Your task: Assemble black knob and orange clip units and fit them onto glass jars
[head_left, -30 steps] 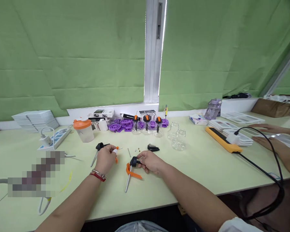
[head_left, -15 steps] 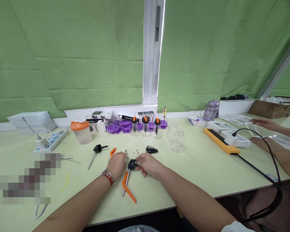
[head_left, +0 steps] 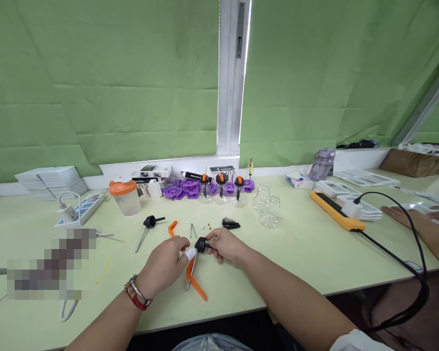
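My right hand (head_left: 224,246) pinches the short stem of a black cap (head_left: 200,244) that has a thin metal tube (head_left: 194,265) running down toward me. An orange lever (head_left: 196,285) lies across the tube's lower end; whether the two are joined I cannot tell. Just left of the cap is my left hand (head_left: 164,265), fingers apart, with a white cover on its thumb beside the tube. Beyond the hands lie two small metal pins (head_left: 193,230) and several tiny parts (head_left: 209,226). Farther left are a second orange lever (head_left: 172,227) and another black cap with a tube (head_left: 150,222).
Glass jars (head_left: 269,217) stand right of centre. Behind are several jars with black and orange tops (head_left: 221,187) and purple plastic parts (head_left: 182,189). An orange-lidded cup (head_left: 124,195) stands left, a yellow power strip (head_left: 336,214) right. Another person's hands work far right.
My left hand has drawn back from the metal pins toward me and opened, leaving two pins visible on the table. My right hand keeps hold of the black cap.
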{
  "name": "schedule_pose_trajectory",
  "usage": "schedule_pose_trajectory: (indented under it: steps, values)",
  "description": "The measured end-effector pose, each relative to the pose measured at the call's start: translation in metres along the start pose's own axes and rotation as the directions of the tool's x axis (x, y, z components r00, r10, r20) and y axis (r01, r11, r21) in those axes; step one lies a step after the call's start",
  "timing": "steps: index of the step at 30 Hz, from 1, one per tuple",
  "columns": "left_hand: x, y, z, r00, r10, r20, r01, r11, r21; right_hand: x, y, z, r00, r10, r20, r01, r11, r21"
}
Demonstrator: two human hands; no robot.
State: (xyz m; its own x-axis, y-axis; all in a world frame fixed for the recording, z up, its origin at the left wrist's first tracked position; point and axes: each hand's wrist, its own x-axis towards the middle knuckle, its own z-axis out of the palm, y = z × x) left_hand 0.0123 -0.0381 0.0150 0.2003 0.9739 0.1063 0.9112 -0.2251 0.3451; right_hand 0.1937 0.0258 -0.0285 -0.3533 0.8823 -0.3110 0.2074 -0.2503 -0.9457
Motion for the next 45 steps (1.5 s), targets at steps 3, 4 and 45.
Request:
schedule_pose_trajectory:
  steps: [3,4,45]
  values:
    - [-0.015,0.004,0.011,0.99,-0.048,0.135,0.054,0.998,-0.041,0.0,-0.001,0.0,1.0,0.006,-0.01,-0.006,1.0,0.015]
    - [-0.017,0.005,0.015,0.986,-0.049,0.16,0.056,0.998,-0.04,-0.001,-0.001,0.0,1.0,0.01,-0.01,-0.01,1.0,0.018]
    - [0.096,-0.092,0.005,0.942,-0.333,0.052,0.319,0.93,0.182,0.001,-0.003,0.0,0.982,-0.179,-0.063,0.185,0.977,0.108]
